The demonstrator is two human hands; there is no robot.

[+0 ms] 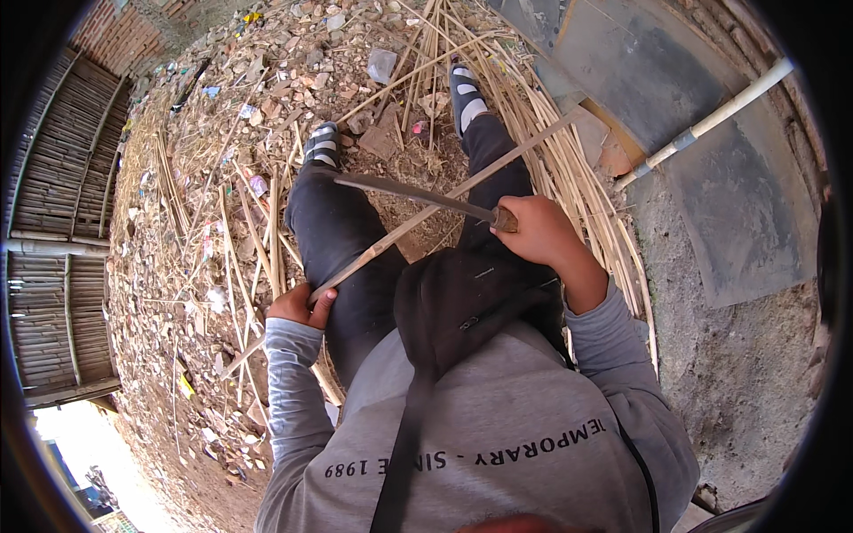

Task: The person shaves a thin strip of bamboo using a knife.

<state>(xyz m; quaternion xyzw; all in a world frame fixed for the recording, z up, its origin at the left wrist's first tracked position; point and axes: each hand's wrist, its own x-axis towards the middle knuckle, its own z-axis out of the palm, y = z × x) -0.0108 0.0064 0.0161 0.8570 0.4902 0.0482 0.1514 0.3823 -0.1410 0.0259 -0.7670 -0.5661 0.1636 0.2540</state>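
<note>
My left hand (302,306) is closed round a long bamboo strip (384,242) near its lower left end. The strip slants up to the right across both my legs, and a short end sticks out past my left wrist. In my right hand (537,231) is the wooden handle of a machete (409,193). Its long dark blade points left over my thighs and crosses the bamboo strip. Whether the blade touches the strip I cannot tell. A black bag (453,306) lies at my waist, with its strap running over my grey shirt.
Long bamboo strips (586,204) are heaped along my right side and beyond my feet. More strips (240,266) lie on the rubble-strewn ground at left. Dark flat panels (737,204) and a pale pole (711,124) are at right. Slatted bamboo panels (62,311) stand far left.
</note>
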